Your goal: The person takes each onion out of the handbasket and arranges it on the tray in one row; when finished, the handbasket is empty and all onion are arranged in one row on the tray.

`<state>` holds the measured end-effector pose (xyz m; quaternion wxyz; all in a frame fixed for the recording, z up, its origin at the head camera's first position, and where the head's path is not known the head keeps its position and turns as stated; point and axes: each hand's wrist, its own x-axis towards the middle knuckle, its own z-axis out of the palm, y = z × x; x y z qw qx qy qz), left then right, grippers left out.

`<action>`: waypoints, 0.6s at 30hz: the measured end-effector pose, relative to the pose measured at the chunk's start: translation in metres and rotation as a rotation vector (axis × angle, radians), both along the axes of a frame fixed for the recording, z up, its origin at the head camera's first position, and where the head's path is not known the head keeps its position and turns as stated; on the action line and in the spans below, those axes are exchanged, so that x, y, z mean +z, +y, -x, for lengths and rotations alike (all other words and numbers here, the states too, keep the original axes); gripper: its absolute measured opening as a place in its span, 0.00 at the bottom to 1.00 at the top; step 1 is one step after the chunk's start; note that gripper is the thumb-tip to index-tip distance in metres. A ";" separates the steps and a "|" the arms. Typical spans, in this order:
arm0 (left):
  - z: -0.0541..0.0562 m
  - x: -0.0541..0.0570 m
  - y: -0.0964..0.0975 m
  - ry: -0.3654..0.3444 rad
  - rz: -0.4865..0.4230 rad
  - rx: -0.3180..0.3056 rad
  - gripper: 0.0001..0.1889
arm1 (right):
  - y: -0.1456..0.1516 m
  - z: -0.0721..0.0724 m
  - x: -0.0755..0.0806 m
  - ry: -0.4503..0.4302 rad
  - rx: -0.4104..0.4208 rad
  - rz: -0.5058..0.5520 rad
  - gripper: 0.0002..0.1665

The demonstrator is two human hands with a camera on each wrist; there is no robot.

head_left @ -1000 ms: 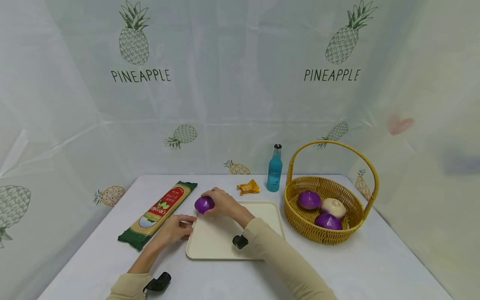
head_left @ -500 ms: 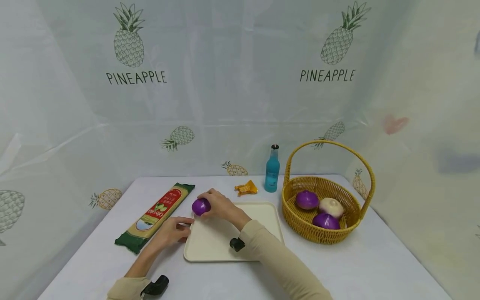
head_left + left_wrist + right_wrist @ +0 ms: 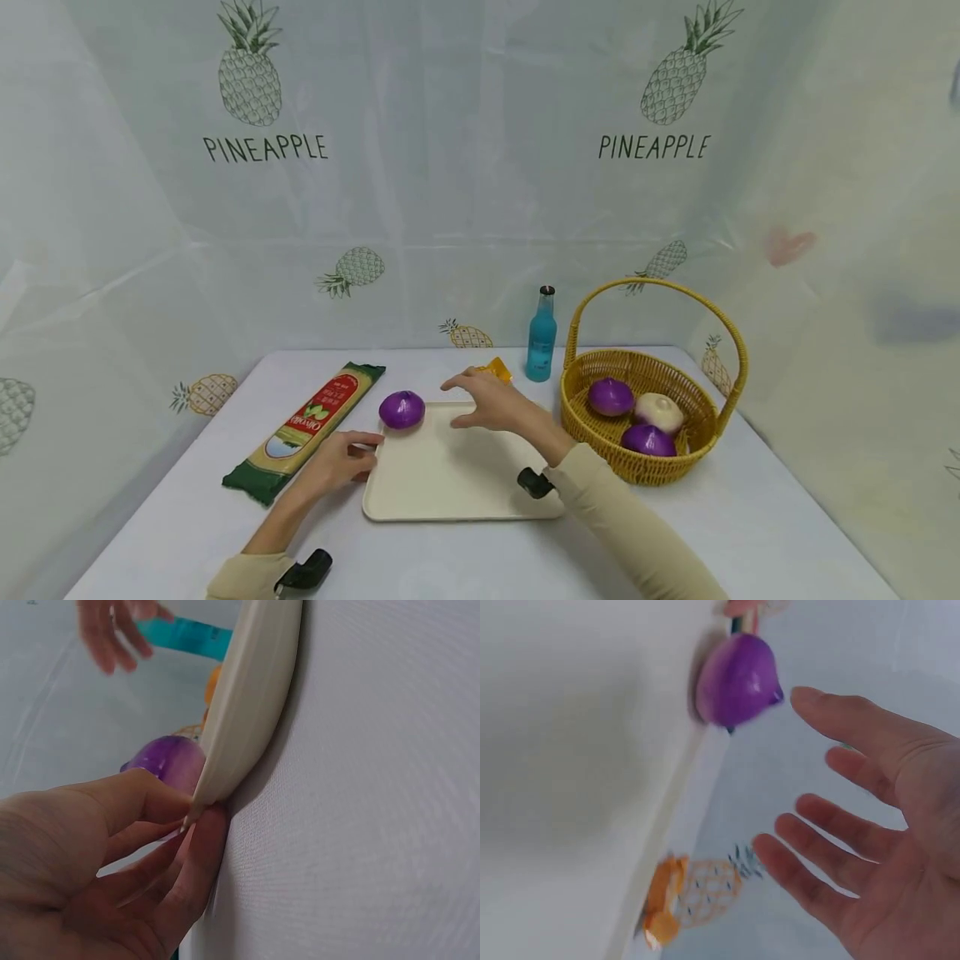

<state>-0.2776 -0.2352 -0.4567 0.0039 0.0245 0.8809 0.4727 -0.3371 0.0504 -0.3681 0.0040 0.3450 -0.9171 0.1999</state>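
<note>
A purple onion sits at the far left corner of a cream tray. My right hand hovers open just right of it, fingers spread and touching nothing. The right wrist view shows that open hand apart from the onion, which rests against the tray's rim. My left hand holds the tray's left edge. In the left wrist view its thumb and fingers pinch the rim of the tray, with the onion just beyond.
A wicker basket at the right holds two purple onions and a white one. A blue bottle and an orange wrapper stand behind the tray. A pasta packet lies left of it. Printed sheeting walls in the table.
My right hand has let go of the purple onion and drawn back to the right, opening. The onion stays at the tray's corner. The left hand keeps its hold.
</note>
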 end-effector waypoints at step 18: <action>0.001 0.000 0.000 0.021 0.006 -0.001 0.19 | 0.213 -0.038 0.013 0.131 -0.210 0.049 0.31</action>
